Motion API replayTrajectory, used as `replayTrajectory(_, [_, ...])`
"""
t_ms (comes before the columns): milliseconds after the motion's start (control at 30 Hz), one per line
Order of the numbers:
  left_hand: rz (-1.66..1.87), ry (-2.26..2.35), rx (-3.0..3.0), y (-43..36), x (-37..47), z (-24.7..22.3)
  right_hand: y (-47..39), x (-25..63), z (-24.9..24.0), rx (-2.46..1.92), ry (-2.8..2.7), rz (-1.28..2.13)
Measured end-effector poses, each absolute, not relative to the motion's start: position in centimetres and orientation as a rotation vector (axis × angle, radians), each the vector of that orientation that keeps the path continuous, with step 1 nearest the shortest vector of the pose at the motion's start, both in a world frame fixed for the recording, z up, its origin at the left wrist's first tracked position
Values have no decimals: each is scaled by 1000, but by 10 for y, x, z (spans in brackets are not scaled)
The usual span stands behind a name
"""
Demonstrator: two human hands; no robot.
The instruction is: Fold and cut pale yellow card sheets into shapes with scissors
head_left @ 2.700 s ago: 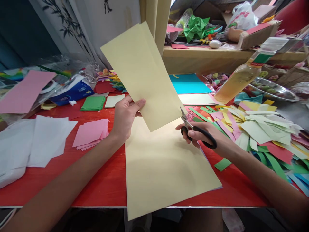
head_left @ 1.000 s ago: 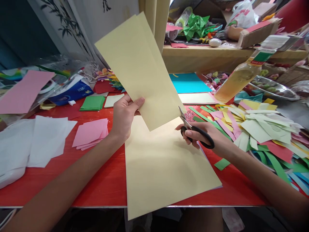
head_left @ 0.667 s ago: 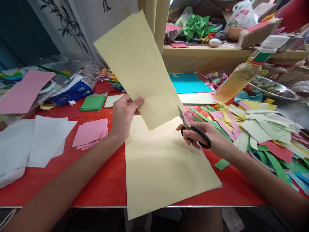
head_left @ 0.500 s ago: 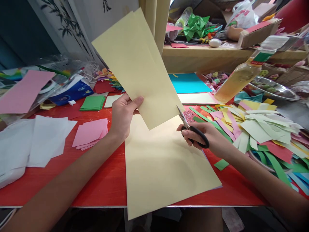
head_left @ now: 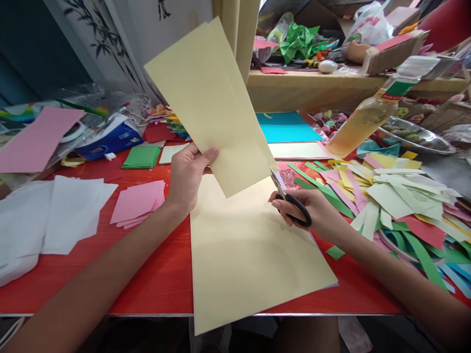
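Observation:
My left hand (head_left: 193,174) pinches the lower left edge of a folded sheet of pale yellow paper (head_left: 213,103), thumb on the front, and holds it raised and tilted. My right hand (head_left: 305,211) grips black-handled scissors (head_left: 300,208), fingers through the loops. The blades look nearly closed, and their tips meet the paper's lower right corner; whether they cut into it I cannot tell. Below both hands a larger stack of pale yellow paper (head_left: 253,264) lies on the red table (head_left: 154,274) and overhangs its front edge.
Paper strips and scraps (head_left: 397,196) are heaped at the right. A bottle of yellowish liquid (head_left: 368,115) leans behind them. Pink squares (head_left: 140,203), green squares (head_left: 142,156) and white sheets (head_left: 75,211) lie at the left. Blue paper (head_left: 289,127) lies at the back below a cluttered shelf (head_left: 331,90).
My right hand and the scissors have shifted slightly left and down. The upper part of the folded paper has tipped a little to the right, while my left hand stays in place.

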State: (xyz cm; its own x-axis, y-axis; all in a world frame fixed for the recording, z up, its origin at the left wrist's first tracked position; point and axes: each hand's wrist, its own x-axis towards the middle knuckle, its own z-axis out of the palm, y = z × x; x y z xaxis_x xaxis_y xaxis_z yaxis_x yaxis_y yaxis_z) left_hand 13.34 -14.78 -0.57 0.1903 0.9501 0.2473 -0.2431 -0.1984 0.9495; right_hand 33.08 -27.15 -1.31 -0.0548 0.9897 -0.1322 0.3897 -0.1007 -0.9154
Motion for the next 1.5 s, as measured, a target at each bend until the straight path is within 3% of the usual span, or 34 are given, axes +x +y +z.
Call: replayTrajectory(1500, [1186,753,1400,-155,138,-14,-272,324,-10,-1627,-1351,1111])
